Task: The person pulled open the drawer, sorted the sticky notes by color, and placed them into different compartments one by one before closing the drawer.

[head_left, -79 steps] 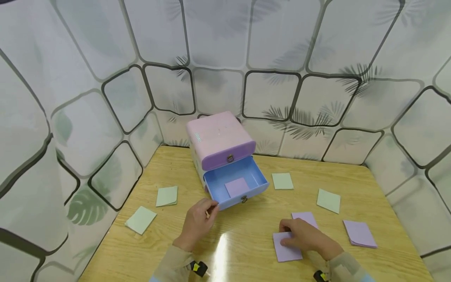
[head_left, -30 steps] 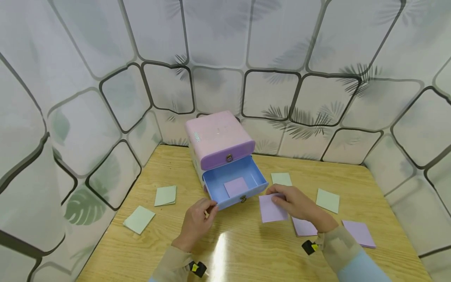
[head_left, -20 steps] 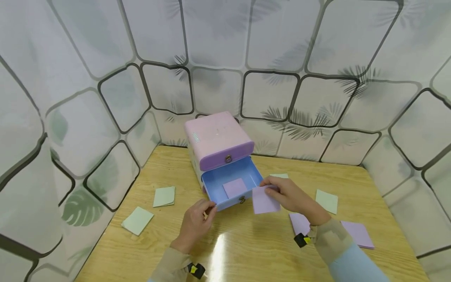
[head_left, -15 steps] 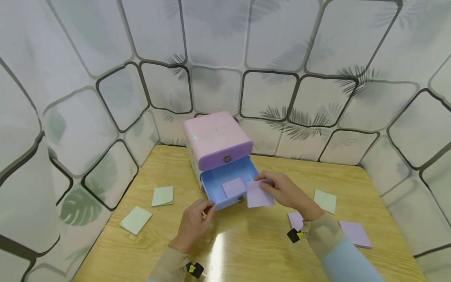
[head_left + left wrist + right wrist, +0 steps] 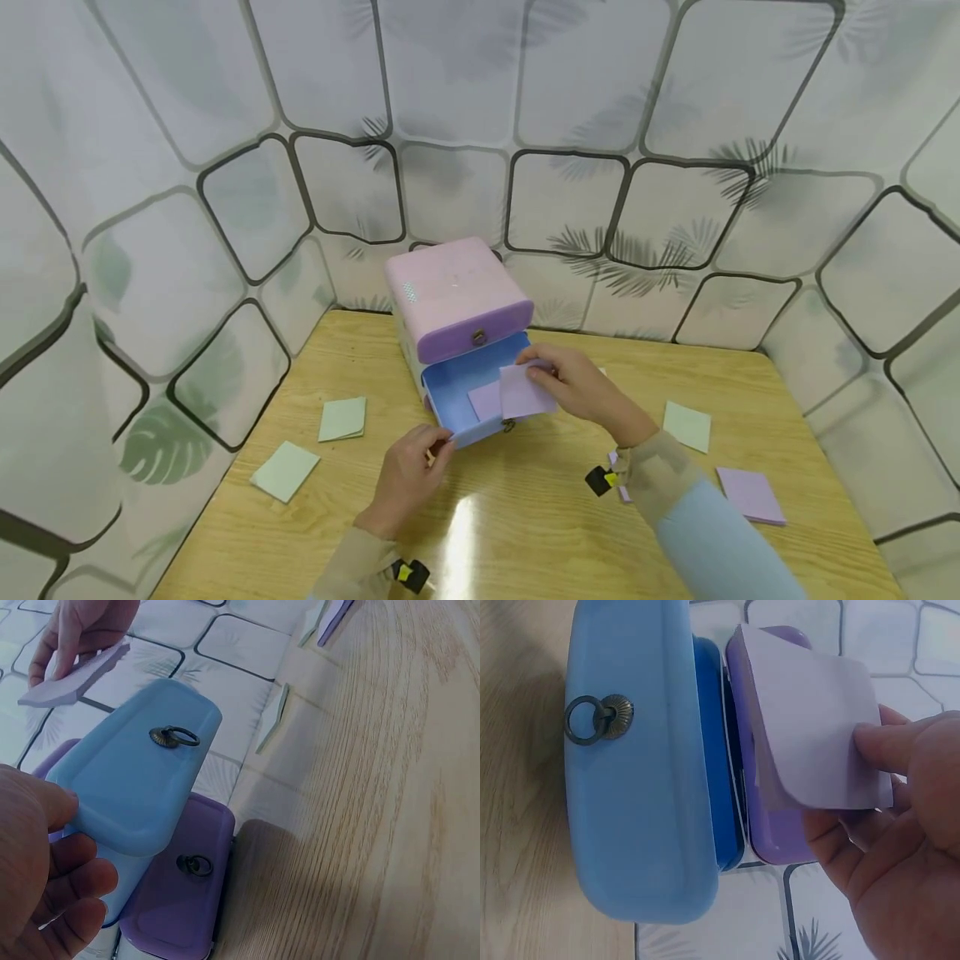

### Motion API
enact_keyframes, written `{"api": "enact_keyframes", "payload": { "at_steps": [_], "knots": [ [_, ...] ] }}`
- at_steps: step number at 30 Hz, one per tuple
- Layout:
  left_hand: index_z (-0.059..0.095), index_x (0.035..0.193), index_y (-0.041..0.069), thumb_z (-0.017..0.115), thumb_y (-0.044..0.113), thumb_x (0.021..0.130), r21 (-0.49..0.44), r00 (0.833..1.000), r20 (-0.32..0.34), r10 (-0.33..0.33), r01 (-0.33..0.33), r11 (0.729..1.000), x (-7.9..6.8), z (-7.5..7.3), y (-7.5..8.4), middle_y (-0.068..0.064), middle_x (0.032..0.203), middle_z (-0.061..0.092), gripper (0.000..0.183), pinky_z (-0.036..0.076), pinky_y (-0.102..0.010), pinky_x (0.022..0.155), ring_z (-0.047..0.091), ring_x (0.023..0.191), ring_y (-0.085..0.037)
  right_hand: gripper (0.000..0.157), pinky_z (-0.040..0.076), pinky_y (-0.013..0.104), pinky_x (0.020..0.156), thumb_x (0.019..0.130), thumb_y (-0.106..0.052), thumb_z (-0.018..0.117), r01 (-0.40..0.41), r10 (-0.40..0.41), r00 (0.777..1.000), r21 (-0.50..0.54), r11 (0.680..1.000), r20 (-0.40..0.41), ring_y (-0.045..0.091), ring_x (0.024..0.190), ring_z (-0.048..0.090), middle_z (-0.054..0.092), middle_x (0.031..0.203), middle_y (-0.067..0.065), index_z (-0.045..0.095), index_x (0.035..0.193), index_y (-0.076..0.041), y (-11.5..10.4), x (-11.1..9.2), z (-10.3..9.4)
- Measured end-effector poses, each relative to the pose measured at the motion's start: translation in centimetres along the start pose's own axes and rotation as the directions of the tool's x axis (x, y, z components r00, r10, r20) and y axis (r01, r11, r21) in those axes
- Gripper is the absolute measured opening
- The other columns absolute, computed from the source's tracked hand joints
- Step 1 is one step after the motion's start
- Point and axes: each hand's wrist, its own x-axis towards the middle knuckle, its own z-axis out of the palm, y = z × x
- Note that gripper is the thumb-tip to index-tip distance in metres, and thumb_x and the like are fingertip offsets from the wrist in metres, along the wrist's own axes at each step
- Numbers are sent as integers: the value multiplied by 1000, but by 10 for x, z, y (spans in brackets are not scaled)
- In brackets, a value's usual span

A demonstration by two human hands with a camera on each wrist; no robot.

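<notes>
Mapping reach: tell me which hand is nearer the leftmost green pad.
Left. The left hand, gripping the blue drawer, is right of that green pad; the right hand, holding a purple pad, is farther right.

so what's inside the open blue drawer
A purple square shows on the floor of the blue drawer. In the head view, the purple pad pinched by the right hand covers part of that square and much of the drawer's right end, so anything there is hidden.

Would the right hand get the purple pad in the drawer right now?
Probably not yet: the right hand pinches another pad, which partly hides the purple pad in the head view. The drawer is open, though, so nothing else seems in the way.
</notes>
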Motion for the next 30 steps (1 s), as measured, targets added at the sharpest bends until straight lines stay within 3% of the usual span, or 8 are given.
{"api": "enact_keyframes", "payload": {
  "at_steps": [7,13,19,25,30],
  "knots": [
    [69,89,10,76,8,81,1,1000,-11,22,-22,1000,0,1,-2,6,78,62,11,44,-14,54,56,67,-2,20,52,34,73,97,-4,54,34,-36,999,-65,997,-22,15,93,61,65,110,1,65,112,-13,-1,18,3],
    [69,89,10,77,7,81,1,999,-13,30,-30,1000,0,1,-2,6,78,62,12,44,-13,54,56,66,-3,19,51,36,85,97,-4,54,37,-37,999,-92,995,5,15,104,61,66,111,0,65,112,-12,5,34,8],
    [68,89,9,76,7,80,-7,999,-20,37,-37,999,1,2,-1,5,77,61,12,44,-14,54,56,65,-3,23,49,37,89,98,-3,52,-39,49,996,-118,992,78,15,108,58,65,112,-2,65,112,-15,17,47,18],
    [68,88,7,78,5,78,-10,998,-30,51,-52,999,2,2,-1,4,75,61,14,43,-14,53,56,64,-5,24,49,35,89,99,-5,51,-126,147,975,-135,983,164,14,107,57,63,113,-3,65,112,-19,26,53,29],
    [68,88,8,77,6,79,-8,999,-17,44,-44,999,3,1,-1,5,76,61,13,44,-14,53,56,65,-4,25,48,36,93,99,-4,49,-154,177,962,-125,980,207,17,114,56,62,118,0,64,114,-17,31,56,35]
  ]
}}
